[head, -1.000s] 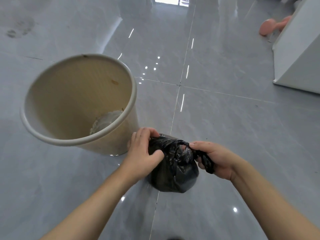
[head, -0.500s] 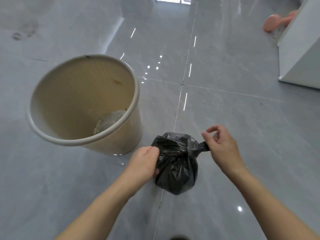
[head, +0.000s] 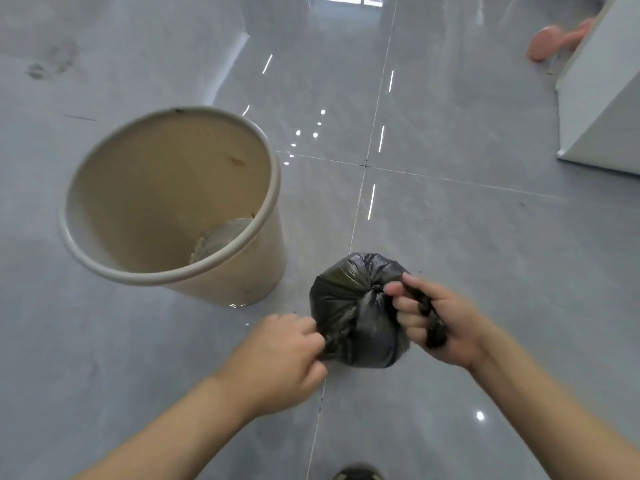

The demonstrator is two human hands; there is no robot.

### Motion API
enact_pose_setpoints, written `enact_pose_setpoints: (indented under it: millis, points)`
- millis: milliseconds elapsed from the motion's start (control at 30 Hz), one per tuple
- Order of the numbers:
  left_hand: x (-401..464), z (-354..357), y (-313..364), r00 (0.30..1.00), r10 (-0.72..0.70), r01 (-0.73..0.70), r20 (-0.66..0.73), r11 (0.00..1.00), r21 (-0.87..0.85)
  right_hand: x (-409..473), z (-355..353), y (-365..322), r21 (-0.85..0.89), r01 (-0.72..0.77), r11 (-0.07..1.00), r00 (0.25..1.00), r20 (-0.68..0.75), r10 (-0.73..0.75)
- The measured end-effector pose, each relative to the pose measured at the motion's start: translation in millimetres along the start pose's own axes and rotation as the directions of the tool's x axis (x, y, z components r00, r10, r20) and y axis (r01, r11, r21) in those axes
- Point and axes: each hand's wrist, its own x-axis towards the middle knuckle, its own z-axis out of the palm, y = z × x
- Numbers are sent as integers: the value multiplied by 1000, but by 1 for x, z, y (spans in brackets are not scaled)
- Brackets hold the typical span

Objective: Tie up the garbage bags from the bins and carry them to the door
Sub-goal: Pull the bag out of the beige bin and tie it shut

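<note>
A small black garbage bag (head: pixel 353 306), bunched into a ball with its mouth gathered at the top, hangs just above the grey floor. My left hand (head: pixel 280 362) pinches a strip of the bag's plastic on its left side. On the other side my right hand (head: pixel 436 320) is closed around the other strip, palm up, with black plastic running through the fingers. The two strips meet at a twisted knot on top. The beige round bin (head: pixel 266 258) stands to the left, with no liner and some debris at its bottom.
A glossy grey tiled floor (head: pixel 485 254) surrounds me. A white cabinet (head: pixel 602 109) stands at the far right, with a pink object (head: pixel 550 39) beside it. The tip of a dark shoe (head: pixel 356 474) shows at the bottom edge.
My right hand has gone from pinching the bag's right strip to gripping it in a fist. My left hand has shifted lower and pulls the left strip outward. The bag has turned slightly.
</note>
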Motion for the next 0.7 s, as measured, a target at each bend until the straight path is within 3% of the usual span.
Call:
enact_pose_setpoints:
  millis: [33, 67, 133, 167, 233, 333, 433, 533, 633, 700]
  points:
    - [-1, -2, 8, 994, 112, -112, 5, 993, 20, 6, 7, 7, 75, 85, 994, 995, -51, -81]
    - [-2, -4, 15, 981, 195, -195, -6, 981, 16, 13, 12, 16, 28, 149, 988, 984, -99, -146]
    - [0, -8, 22, 963, 263, -264, -64, 965, 0, 23, 21, 33, -322, 213, 922, 948, -161, -275]
    - [2, -10, 22, 960, 256, -259, -111, 966, -12, 26, 24, 40, -526, 225, 820, 923, -154, -353]
    - [8, -15, 13, 964, 159, -182, -215, 979, -89, 29, 27, 47, -810, 210, 547, 895, -66, -442]
    - [19, -16, -6, 937, -156, 33, -312, 931, -364, 20, 33, 39, -969, 137, 207, 916, 44, -399]
    - [32, -10, -12, 921, -323, 129, -215, 777, -616, 13, 41, 25, -992, 128, 15, 949, 118, -293]
    - [45, -5, -3, 903, -425, 152, -61, 451, -880, 11, 49, 18, -981, 144, -133, 950, 174, -261]
    - [55, 4, 4, 880, -474, 166, 10, 288, -943, 6, 44, 20, -917, 218, -334, 909, 315, -272]
    - [58, 11, 9, 854, -515, 172, 73, 148, -974, 3, 39, 24, -842, 223, -491, 839, 423, -343]
